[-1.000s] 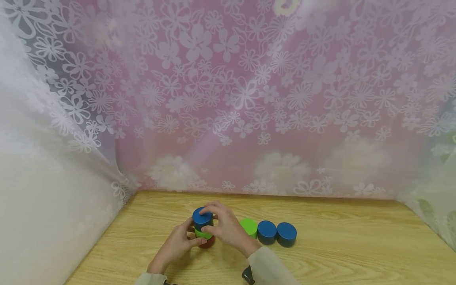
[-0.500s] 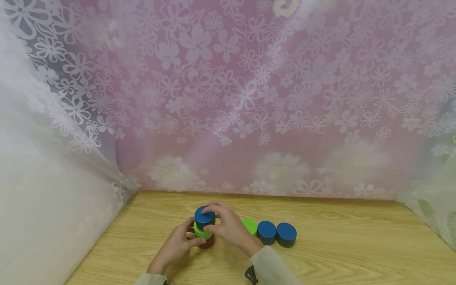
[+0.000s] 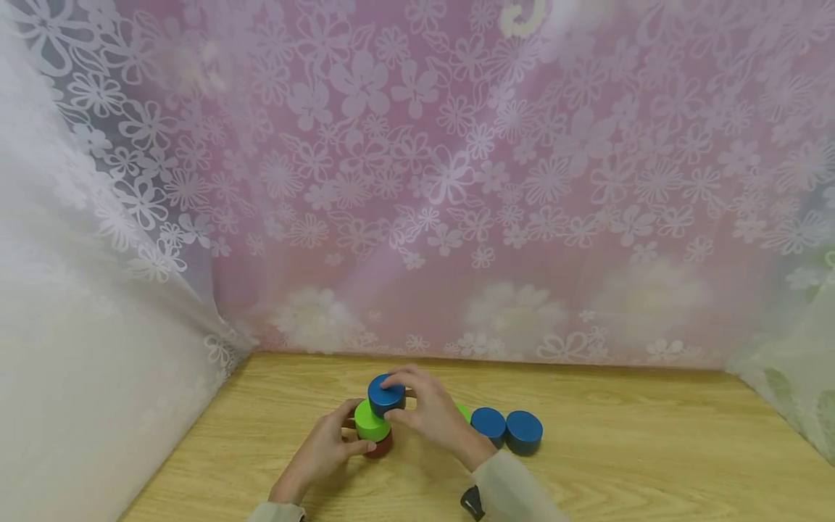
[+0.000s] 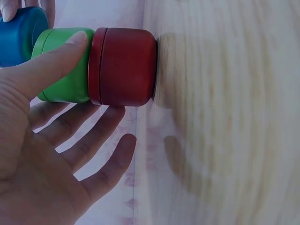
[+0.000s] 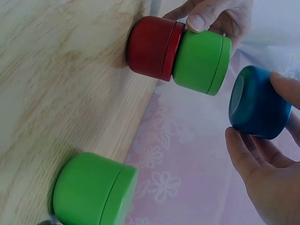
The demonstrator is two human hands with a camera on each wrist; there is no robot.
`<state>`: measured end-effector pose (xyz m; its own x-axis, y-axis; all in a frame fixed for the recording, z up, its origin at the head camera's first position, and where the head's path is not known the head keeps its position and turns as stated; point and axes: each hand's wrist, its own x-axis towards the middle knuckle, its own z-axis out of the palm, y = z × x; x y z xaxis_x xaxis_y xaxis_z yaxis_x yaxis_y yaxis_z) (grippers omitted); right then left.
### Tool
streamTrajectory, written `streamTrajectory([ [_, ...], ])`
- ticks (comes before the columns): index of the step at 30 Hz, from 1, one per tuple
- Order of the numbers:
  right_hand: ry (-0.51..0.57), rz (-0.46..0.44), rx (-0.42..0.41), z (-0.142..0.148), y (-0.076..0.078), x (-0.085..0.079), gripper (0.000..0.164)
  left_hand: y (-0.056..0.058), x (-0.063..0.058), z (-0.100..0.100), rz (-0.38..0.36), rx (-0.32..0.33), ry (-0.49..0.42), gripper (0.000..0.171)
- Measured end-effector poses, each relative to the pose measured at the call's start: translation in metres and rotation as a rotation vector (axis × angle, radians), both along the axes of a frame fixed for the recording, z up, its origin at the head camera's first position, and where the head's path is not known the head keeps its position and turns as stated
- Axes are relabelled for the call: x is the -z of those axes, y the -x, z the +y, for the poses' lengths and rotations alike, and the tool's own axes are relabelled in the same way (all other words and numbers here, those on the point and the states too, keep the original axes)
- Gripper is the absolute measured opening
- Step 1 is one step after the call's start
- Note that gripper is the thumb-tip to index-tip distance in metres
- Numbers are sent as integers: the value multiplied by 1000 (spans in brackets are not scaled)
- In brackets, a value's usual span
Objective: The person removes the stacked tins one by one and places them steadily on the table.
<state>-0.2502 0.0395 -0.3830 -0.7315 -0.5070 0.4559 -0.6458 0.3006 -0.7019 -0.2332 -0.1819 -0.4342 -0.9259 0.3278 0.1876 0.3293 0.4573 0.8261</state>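
My right hand [image 3: 433, 417] pinches a blue round lidded tin [image 3: 387, 395] between thumb and fingers. In the right wrist view a gap shows between this tin and the lid of a green tin [image 5: 200, 62]. That green tin stands on a dark red tin [image 4: 124, 66], which rests upright on the table. My left hand [image 3: 326, 440] grips the stack from the left, with its thumb across the green tin and fingers on the far side. The little finger stands away from the tins in the left wrist view.
To the right, another green tin [image 5: 89, 187] stands partly hidden behind my right hand in the head view. Beside it are two blue tins, a nearer-left one [image 3: 488, 425] and a right one [image 3: 524, 433]. A flowered pink curtain [image 3: 450, 217] hangs behind the wooden table [image 3: 639, 449].
My right hand has lifted the blue tin off the green one and moved it slightly right and up. The green tin's lid has come into view. My left hand stays at the stack.
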Motion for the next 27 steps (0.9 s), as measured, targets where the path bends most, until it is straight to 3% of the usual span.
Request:
streamTrajectory([
  [5,17,23,2,4,1,2,33,-2,0,-1,18,-14,6,66],
  [14,-14,-38,35,15,-1,-1,32,-3,1,-1,11,-21,13,66],
  [27,19,-39,67,38,1,-2,33,-2,0,1,19,-19,18,64],
])
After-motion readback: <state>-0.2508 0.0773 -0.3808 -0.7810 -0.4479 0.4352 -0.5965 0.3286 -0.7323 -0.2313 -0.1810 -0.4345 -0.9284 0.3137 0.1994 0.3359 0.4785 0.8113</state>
